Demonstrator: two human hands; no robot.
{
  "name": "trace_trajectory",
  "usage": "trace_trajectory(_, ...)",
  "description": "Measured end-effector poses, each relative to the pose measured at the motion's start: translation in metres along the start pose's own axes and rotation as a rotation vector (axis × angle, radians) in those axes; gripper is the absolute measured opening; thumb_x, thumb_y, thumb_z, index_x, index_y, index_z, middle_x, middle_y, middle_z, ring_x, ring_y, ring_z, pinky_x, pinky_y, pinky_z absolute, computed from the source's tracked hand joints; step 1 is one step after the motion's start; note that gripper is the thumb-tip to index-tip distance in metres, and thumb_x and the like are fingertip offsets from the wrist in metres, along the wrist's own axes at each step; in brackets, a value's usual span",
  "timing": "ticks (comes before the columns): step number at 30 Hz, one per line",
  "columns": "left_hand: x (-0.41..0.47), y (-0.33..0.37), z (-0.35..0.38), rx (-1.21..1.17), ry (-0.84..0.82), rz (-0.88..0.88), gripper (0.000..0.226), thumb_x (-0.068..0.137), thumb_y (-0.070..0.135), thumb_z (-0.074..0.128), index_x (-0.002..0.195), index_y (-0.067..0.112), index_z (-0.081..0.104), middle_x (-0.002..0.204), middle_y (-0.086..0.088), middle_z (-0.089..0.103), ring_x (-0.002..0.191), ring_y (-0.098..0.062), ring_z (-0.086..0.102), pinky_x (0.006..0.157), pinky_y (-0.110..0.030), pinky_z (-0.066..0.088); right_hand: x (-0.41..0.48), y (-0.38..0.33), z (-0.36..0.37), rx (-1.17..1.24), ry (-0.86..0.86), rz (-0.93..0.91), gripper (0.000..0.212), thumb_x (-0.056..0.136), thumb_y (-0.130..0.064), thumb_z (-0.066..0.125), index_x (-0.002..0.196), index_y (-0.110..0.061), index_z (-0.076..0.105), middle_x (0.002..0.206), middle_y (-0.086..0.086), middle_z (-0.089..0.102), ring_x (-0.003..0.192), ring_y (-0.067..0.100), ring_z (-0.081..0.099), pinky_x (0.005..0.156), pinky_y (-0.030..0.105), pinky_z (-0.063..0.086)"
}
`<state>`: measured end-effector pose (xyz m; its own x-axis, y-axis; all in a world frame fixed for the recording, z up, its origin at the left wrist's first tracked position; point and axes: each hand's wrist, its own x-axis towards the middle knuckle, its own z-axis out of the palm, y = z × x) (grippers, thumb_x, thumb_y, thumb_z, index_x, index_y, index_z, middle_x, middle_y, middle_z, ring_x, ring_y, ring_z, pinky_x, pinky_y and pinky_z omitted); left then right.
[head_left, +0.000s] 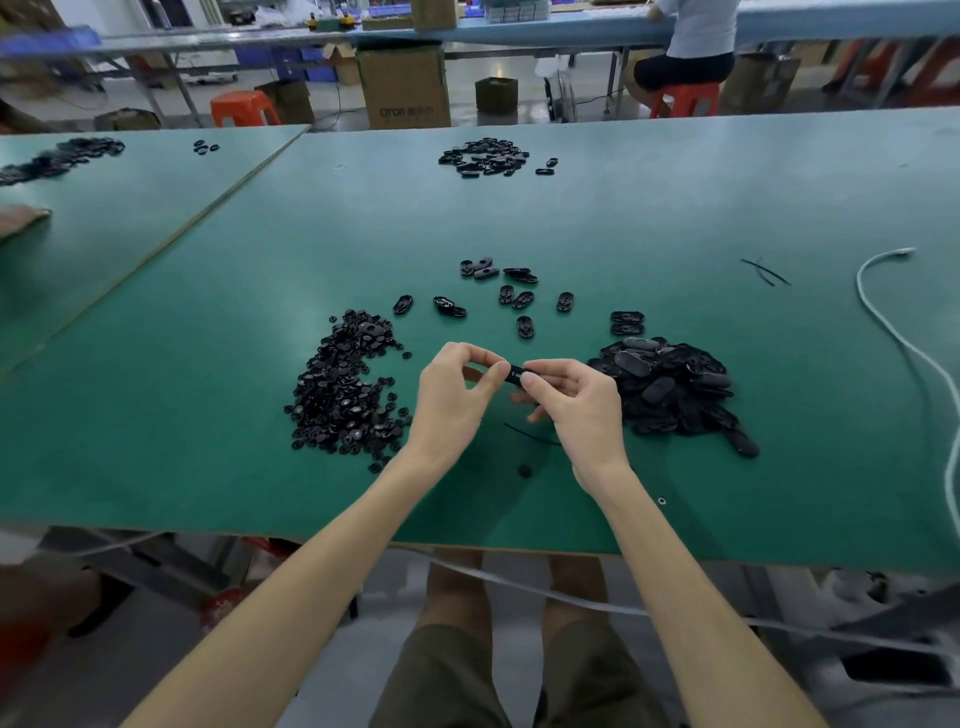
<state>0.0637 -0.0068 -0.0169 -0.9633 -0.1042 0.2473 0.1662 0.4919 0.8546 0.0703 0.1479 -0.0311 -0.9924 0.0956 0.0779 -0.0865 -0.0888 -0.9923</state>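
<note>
Hands: left hand (454, 397) and right hand (579, 410) are meeting above the near middle of the table, with both forearms reaching in from the lower edge of the view.
Left grip: thumb and forefinger are closing together and pinching one end of the black oval part (515, 375); the other fingers are bending loosely.
Right grip: thumb and forefinger are pinching the opposite end of the same part; the remaining fingers are curling beneath it.
Part position: it is hanging between the two hands, off the surface, between the two large heaps.
Surface: green table (675, 208) is carrying a heap of small round black pieces (343, 395) left of the hands, a heap of oval black shells (670, 387) to their right, scattered ovals (498, 296) just beyond, and a further cluster (485, 156) near the far edge; a white cable (858, 279) is trailing along the right side.
Room: another person (691, 47) is sitting on an orange stool (685, 98) at a far bench; a cardboard box (405, 85) is standing on the floor.
</note>
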Motion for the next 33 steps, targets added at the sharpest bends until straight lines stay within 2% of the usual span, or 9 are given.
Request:
trace_trajectory(4, -0.004, -0.001, 0.01, 0.05, 0.047, 0.063, 0.005, 0.097, 0.026, 0.07, 0.094, 0.023, 0.068, 0.101, 0.01, 0.062, 0.091, 0.005, 0.059, 0.075, -0.005, 0.04, 0.0, 0.0, 0.0, 0.022, -0.017, 0.007, 0.01, 0.093, -0.004, 0.076, 0.103, -0.006, 0.076, 0.088, 0.007, 0.081, 0.08, 0.024, 0.08, 0.058, 0.024, 0.058)
trace_trajectory(12, -0.007, -0.005, 0.013, 0.085, 0.045, 0.135, 0.015, 0.097, 0.023, 0.069, 0.09, 0.031, 0.058, 0.1, 0.013, 0.059, 0.089, 0.003, 0.061, 0.071, -0.008, 0.042, 0.0, 0.001, -0.001, 0.023, -0.045, 0.005, 0.011, 0.091, -0.007, 0.079, 0.101, -0.008, 0.077, 0.089, 0.005, 0.081, 0.082, 0.023, 0.08, 0.06, 0.025, 0.059)
trace_trajectory(17, -0.005, -0.005, 0.012, -0.025, -0.001, 0.112, 0.016, 0.094, 0.014, 0.073, 0.09, 0.023, 0.061, 0.105, 0.001, 0.064, 0.091, -0.001, 0.063, 0.074, -0.013, 0.047, 0.0, 0.001, -0.001, 0.034, -0.041, -0.015, 0.01, 0.092, -0.005, 0.077, 0.102, -0.008, 0.076, 0.091, 0.006, 0.081, 0.085, 0.024, 0.079, 0.062, 0.026, 0.059)
trace_trajectory(19, -0.003, -0.006, 0.008, -0.101, -0.039, 0.056, 0.014, 0.092, 0.015, 0.076, 0.096, 0.017, 0.064, 0.108, -0.003, 0.066, 0.096, -0.009, 0.065, 0.08, -0.022, 0.052, 0.0, 0.001, -0.001, 0.031, -0.061, -0.023, 0.011, 0.094, -0.002, 0.074, 0.101, -0.009, 0.076, 0.089, 0.006, 0.08, 0.084, 0.023, 0.079, 0.061, 0.025, 0.058)
trace_trajectory(22, -0.002, -0.008, 0.002, -0.281, -0.119, -0.038, 0.029, 0.09, 0.013, 0.079, 0.112, 0.008, 0.062, 0.109, -0.012, 0.071, 0.099, -0.025, 0.071, 0.087, -0.035, 0.058, 0.0, 0.001, 0.0, -0.01, -0.088, -0.04, 0.016, 0.095, 0.001, 0.07, 0.1, -0.013, 0.077, 0.087, 0.005, 0.08, 0.081, 0.021, 0.078, 0.061, 0.024, 0.056)
trace_trajectory(24, -0.002, -0.009, 0.001, -0.303, -0.144, -0.038, 0.029, 0.089, 0.011, 0.079, 0.115, 0.008, 0.065, 0.105, -0.012, 0.074, 0.097, -0.024, 0.072, 0.086, -0.035, 0.059, 0.001, 0.002, 0.0, -0.029, -0.093, -0.052, 0.018, 0.096, 0.0, 0.069, 0.099, -0.015, 0.078, 0.085, 0.004, 0.08, 0.079, 0.019, 0.077, 0.061, 0.023, 0.055)
trace_trajectory(29, 0.0, -0.013, 0.001, -0.434, -0.143, -0.069, 0.017, 0.085, 0.004, 0.081, 0.101, 0.009, 0.076, 0.096, -0.013, 0.078, 0.085, -0.018, 0.073, 0.077, -0.029, 0.059, 0.001, 0.004, -0.002, -0.032, -0.08, -0.068, 0.018, 0.097, -0.004, 0.07, 0.098, -0.02, 0.08, 0.084, 0.002, 0.08, 0.077, 0.016, 0.075, 0.062, 0.022, 0.053)
trace_trajectory(33, 0.0, -0.015, -0.004, -0.489, -0.202, -0.095, 0.022, 0.087, 0.005, 0.08, 0.108, 0.006, 0.077, 0.096, -0.015, 0.078, 0.081, -0.018, 0.073, 0.078, -0.025, 0.058, 0.003, 0.006, -0.002, -0.019, -0.043, -0.065, 0.013, 0.096, -0.006, 0.072, 0.1, -0.016, 0.079, 0.082, 0.003, 0.079, 0.071, 0.014, 0.072, 0.06, 0.023, 0.052)
